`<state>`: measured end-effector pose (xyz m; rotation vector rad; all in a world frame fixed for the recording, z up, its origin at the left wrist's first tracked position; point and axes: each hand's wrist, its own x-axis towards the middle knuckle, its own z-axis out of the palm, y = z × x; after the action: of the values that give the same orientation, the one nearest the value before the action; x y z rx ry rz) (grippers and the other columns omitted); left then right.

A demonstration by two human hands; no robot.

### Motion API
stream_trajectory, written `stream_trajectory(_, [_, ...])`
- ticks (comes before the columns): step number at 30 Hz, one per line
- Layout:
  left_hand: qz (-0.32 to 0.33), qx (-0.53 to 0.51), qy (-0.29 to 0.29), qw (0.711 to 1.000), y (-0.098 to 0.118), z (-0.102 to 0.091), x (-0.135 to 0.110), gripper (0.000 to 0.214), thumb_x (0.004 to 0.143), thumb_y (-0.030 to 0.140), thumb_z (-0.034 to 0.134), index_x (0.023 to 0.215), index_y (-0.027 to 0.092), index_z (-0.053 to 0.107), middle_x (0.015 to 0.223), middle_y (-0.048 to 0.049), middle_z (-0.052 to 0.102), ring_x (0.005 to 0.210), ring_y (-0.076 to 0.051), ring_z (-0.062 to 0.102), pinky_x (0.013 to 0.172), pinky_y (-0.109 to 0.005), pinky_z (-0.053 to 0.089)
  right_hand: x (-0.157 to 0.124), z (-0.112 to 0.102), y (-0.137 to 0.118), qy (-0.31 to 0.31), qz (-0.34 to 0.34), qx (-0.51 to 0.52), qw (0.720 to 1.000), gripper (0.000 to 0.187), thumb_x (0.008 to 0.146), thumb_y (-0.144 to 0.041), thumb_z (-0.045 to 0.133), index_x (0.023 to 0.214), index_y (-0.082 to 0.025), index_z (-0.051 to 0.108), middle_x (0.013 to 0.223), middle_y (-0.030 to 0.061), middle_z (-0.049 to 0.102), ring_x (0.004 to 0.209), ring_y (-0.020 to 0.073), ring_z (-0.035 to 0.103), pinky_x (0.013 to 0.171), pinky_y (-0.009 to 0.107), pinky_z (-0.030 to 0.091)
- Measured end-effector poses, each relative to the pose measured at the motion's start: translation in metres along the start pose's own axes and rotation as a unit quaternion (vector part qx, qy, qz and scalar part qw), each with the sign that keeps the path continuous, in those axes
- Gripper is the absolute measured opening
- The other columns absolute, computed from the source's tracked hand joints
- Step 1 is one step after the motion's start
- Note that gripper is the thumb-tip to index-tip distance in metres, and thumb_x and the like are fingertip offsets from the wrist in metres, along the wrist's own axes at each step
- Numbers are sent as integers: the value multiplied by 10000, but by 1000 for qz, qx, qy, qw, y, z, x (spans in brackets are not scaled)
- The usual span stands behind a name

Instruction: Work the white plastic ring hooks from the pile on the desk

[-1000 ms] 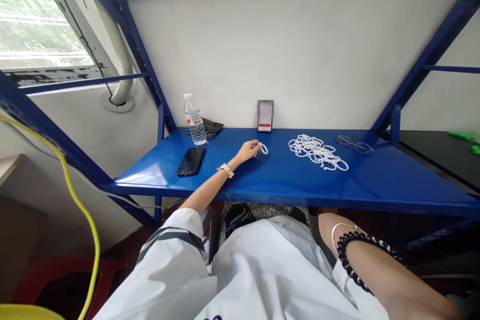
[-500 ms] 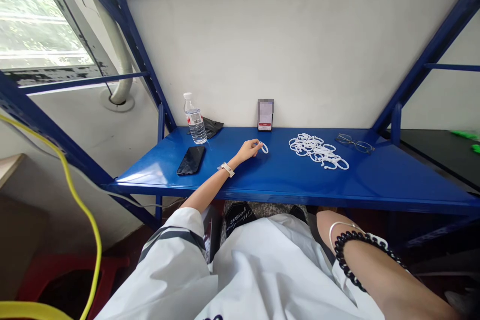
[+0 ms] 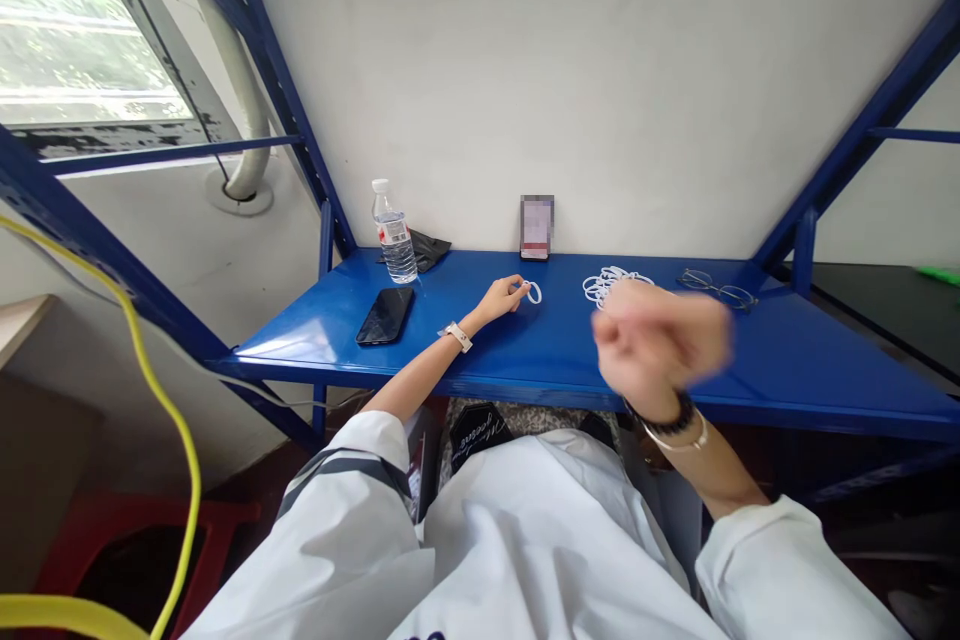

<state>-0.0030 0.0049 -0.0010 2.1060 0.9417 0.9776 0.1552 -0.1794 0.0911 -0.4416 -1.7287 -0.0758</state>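
Note:
A white hair tie (image 3: 533, 292), a thin ring-shaped loop, is pinched between the thumb and fingers of my left hand (image 3: 504, 298), which rests on the blue table. My right hand (image 3: 660, 335) is raised over the table's front part and smeared by motion, so its fingers and anything in them cannot be made out. Behind it lies a pile of white hair ties (image 3: 606, 284), partly covered by that hand. A black beaded bracelet and a white band circle my right wrist.
A water bottle (image 3: 394, 245) stands at the back left beside a black pouch (image 3: 430, 249). A dark phone (image 3: 385, 316) lies in front of it. Another phone (image 3: 535, 230) leans upright near the wall. Eyeglasses (image 3: 718, 290) lie on the right. Blue frame posts flank the table (image 3: 300, 320).
My right hand has swung up from beside my lap to above the table, now blocking part of the pile. My left hand keeps its pinch on the hair tie in about the same place.

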Motion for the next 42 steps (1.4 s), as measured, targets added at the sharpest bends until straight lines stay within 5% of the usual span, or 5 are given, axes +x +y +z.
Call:
stream_trajectory(1, [4, 3, 1, 1000, 0, 0, 0, 348, 915, 466, 441, 829, 142, 539, 468, 39, 503, 442, -91, 456, 535, -222, 377, 10, 10, 18, 34, 18, 1, 999, 314, 978, -340, 349, 948, -245, 647, 591, -17, 530, 465, 124, 502, 506, 285, 440])
stream_trajectory(4, [12, 14, -4, 1000, -1, -1, 0, 374, 907, 492, 440, 840, 142, 553, 469, 42, 504, 432, -91, 453, 521, -217, 371, 27, 40, 89, -77, 140, -34, 987, 304, 954, -344, 380, 967, -199, 647, 623, -3, 552, 551, 139, 538, 582, 282, 450])
stream_trajectory(10, [18, 31, -11, 999, -5, -1, 2, 443, 892, 539, 439, 954, 127, 589, 471, 45, 513, 429, -93, 460, 534, -210, 381, -13, 50, 198, -284, 286, -1, 915, 323, 841, -414, 566, 1016, -156, 652, 1057, 108, 652, 938, 228, 599, 791, 332, 470])
stream_trajectory(16, [4, 40, -9, 999, 0, -2, 0, 428, 881, 548, 449, 862, 144, 590, 454, 46, 495, 443, -96, 460, 522, -203, 357, -33, 46, 200, -371, 272, -10, 888, 449, 736, -508, 683, 1013, -154, 665, 1009, 90, 664, 872, 222, 586, 760, 310, 434])
stream_trajectory(42, [37, 118, -26, 992, 9, -11, -4, 454, 898, 565, 396, 713, 175, 537, 479, 21, 493, 474, -118, 435, 534, -224, 323, -44, 51, 195, -332, 291, -7, 898, 501, 763, -612, 599, 920, -146, 691, 689, 26, 601, 640, 166, 485, 610, 283, 352])
